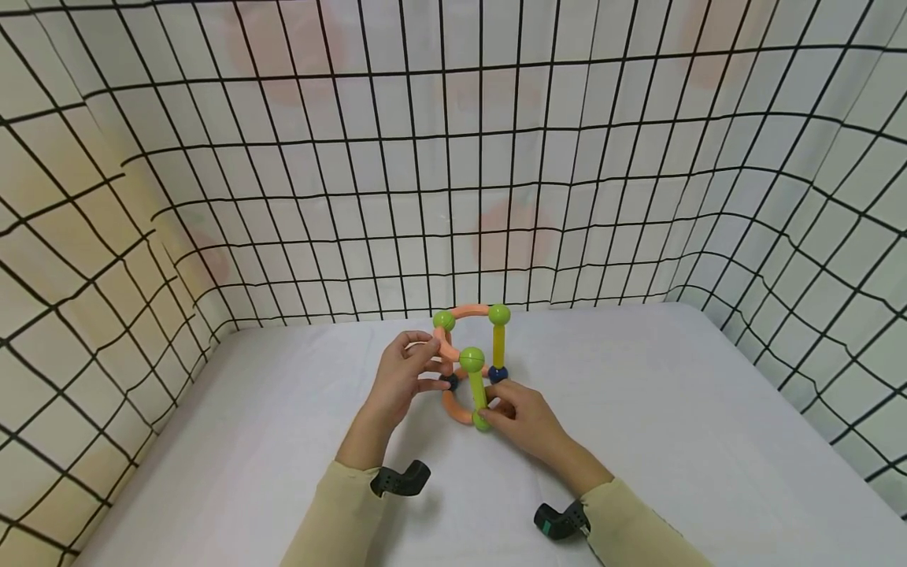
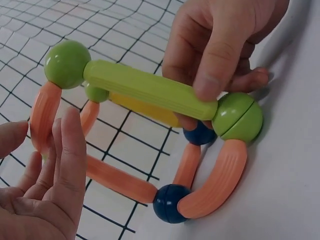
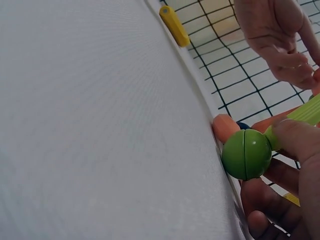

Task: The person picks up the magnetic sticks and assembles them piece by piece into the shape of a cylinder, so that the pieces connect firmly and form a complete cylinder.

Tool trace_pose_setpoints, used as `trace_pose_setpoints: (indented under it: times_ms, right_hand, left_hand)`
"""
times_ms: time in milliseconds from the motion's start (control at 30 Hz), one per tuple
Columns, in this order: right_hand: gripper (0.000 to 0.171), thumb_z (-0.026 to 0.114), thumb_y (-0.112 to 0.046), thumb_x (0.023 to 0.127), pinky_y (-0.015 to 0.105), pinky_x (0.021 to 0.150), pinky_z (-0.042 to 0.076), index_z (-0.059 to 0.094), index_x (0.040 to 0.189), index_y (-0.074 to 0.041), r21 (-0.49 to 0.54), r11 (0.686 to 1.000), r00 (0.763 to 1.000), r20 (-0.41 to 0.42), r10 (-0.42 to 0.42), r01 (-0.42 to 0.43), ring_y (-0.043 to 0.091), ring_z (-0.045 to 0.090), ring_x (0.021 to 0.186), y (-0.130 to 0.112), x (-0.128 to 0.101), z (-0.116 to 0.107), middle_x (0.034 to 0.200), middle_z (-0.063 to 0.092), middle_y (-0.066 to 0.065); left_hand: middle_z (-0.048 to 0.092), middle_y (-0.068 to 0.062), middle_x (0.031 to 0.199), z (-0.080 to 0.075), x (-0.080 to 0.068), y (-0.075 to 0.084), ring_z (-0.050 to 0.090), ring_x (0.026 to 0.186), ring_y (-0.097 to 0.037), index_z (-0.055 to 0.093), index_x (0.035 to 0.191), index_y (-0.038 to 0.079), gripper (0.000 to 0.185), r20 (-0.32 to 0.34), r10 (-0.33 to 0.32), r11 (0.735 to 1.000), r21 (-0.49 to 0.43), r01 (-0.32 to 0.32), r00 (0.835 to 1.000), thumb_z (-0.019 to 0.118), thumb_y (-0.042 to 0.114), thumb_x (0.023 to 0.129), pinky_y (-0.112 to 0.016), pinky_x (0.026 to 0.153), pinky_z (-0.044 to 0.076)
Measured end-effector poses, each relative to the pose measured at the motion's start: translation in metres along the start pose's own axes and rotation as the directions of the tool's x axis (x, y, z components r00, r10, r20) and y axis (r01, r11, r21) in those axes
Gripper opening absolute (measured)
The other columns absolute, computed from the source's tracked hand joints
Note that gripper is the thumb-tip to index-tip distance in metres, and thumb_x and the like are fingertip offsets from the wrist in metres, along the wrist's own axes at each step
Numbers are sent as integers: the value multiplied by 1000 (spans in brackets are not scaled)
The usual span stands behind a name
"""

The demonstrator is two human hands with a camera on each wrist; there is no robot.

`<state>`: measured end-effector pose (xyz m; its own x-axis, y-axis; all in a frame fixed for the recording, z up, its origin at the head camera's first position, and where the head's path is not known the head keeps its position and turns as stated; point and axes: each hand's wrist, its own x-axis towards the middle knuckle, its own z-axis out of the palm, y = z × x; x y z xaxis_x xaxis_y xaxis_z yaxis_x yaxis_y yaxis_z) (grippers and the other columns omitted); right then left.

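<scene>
A boxy frame of toy building sticks and balls stands on the white table in the head view. My right hand [image 1: 524, 417] pinches the upright light green stick [image 1: 478, 391] low down, just above the bottom green ball [image 3: 246, 154]. My left hand [image 1: 404, 374] holds an upper orange curved stick [image 2: 45, 112] between thumb and fingertips, close to the top green ball [image 2: 67, 64]. On the far side stands a yellow stick [image 1: 499, 346] between another green ball [image 1: 499, 314] and a navy ball [image 1: 498, 375]. A second navy ball [image 2: 172, 203] joins lower orange sticks.
Black wire mesh [image 1: 468, 185] walls the white table [image 1: 623, 409] at the back and both sides. The right wrist view shows another yellow piece [image 3: 174, 26] near the table's edge. Both wrists wear black devices [image 1: 402, 479].
</scene>
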<state>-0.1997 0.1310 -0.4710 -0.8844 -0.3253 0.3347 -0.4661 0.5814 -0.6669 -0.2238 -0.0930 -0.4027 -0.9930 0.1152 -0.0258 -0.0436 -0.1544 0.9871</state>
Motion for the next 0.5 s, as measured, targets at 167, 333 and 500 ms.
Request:
trace_pose_setpoints:
  times_ms: [167,333,500]
  right_hand:
    - [17,76,-23,89,20,63,46,70,105,-22,1,1000,1000,-27,-12,12,2,54,71,2,1,1,91,65,-9]
    - [19,73,-22,91,20,61,45,71,109,-19,25,1000,998,-55,-17,19,2,51,69,3,1,0,94,67,-6]
    - [19,71,-20,92,21,60,45,71,111,-19,64,998,996,-93,-6,12,3,50,67,5,1,-2,92,66,-6]
  left_hand:
    - [70,-5,99,-5,1,0,68,81,-23,54,122,7,30,-6,5,999,44,-5,1000,61,26,100,-33,63,61]
    - [69,-13,103,-9,2,-1,66,74,-17,55,123,7,26,-22,2,997,79,-1,1000,58,22,102,-33,63,61]
    - [67,-19,105,-12,5,-5,66,70,-15,54,125,5,27,-48,-3,994,113,8,999,57,19,102,-32,63,61]
